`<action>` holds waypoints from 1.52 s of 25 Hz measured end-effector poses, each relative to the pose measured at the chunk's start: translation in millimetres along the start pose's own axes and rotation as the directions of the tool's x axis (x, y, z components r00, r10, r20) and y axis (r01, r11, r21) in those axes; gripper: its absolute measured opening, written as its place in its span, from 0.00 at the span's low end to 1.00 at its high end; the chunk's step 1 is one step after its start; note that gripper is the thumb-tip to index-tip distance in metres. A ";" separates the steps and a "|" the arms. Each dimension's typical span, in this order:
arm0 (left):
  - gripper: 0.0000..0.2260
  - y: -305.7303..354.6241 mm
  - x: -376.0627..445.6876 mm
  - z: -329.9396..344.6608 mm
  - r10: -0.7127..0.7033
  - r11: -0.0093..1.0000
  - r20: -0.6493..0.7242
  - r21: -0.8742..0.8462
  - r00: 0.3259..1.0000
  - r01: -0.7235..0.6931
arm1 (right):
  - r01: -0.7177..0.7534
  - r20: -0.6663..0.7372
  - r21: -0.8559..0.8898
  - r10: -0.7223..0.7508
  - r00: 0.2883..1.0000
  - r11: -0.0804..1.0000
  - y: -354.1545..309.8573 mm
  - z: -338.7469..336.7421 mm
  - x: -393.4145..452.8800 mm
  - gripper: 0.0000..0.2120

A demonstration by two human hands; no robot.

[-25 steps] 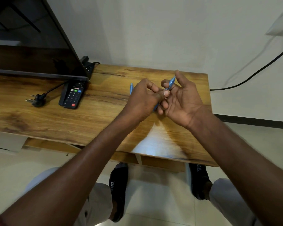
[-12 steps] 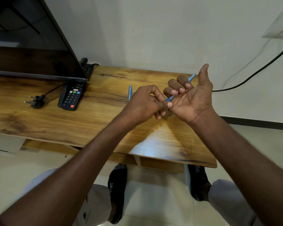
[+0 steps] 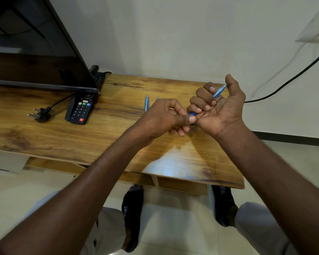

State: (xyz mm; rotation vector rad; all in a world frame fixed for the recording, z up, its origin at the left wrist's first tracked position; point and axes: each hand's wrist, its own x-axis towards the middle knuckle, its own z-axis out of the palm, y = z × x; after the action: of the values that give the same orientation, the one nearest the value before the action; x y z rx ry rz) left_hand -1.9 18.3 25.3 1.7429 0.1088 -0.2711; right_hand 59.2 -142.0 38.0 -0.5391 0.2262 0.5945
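Slippage threatens: the blue pen (image 3: 217, 93), gripped by the curled right hand (image 3: 219, 109) above the right end of the desk (image 3: 63, 137) while the left hand (image 3: 160, 118) pinches its lower tip, may jerk free under a hard tug and roll off the edge.

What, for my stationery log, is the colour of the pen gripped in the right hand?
The pen is light blue, clearest in the head view.
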 end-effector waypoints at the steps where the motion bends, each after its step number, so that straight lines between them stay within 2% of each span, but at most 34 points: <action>1: 0.12 0.2 -0.4 -0.1 0.000 1.000 0.005 -0.012 1.000 0.000 | 0.001 -0.002 -0.006 -0.001 1.000 1.000 -0.3 -0.1 0.3 0.24; 5: 0.13 0.7 -2.1 1.7 -0.005 1.000 0.048 -0.015 0.999 0.006 | 0.031 -0.041 -0.015 -0.032 0.999 0.999 -0.9 0.4 2.8 0.21; 9: 0.12 3.1 -2.8 -0.2 -0.059 0.996 0.068 -0.061 0.996 0.063 | -0.023 0.004 0.012 0.023 1.000 1.000 0.1 -1.6 2.8 0.29; 11: 0.13 5.8 -2.8 -3.7 -0.108 0.984 0.080 -0.132 0.991 0.118 | -0.034 0.016 0.076 0.033 0.999 0.997 -0.2 -2.9 4.3 0.28; 13: 0.17 7.8 -1.7 -7.1 -0.150 0.968 0.034 -0.199 0.988 0.154 | -0.017 0.010 0.133 0.016 1.000 0.991 -2.1 -3.9 5.8 0.24; 16: 0.20 7.7 -0.3 -7.7 -0.215 0.951 -0.063 -0.242 0.975 0.195 | -0.007 -0.008 0.145 0.008 1.000 0.989 -1.7 -2.8 6.6 0.24; 19: 0.23 7.1 -0.7 -4.9 -0.267 0.939 -0.060 -0.240 0.962 0.246 | 0.001 0.025 0.088 -0.003 1.000 0.996 1.6 1.0 5.5 0.25; 21: 0.23 7.3 -1.5 -3.6 -0.278 0.941 -0.041 -0.212 0.960 0.264 | -0.006 0.073 0.012 0.005 0.997 1.000 1.4 2.1 3.6 0.30; 26: 0.24 7.4 -2.4 -2.1 -0.288 0.946 -0.037 -0.165 0.957 0.279 | 0.009 0.010 -0.086 -0.008 1.000 0.996 -1.6 -3.4 -0.5 0.35; 35: 0.23 8.8 -5.7 9.3 -0.312 0.944 0.041 -0.094 0.949 0.315 | 0.098 0.045 -0.347 -0.088 0.995 0.933 -2.5 7.4 -4.0 0.31; 38: 0.23 9.4 -6.2 8.7 -0.324 0.941 0.042 -0.087 0.945 0.326 | 0.092 0.039 -0.347 -0.084 0.996 0.933 0.8 9.1 -4.0 0.29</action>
State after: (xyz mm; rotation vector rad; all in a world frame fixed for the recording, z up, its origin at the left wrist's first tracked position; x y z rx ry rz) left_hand -6.8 8.5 34.4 1.6234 0.3865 -0.5235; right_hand 55.9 -138.4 46.7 -0.8814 0.0714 0.5558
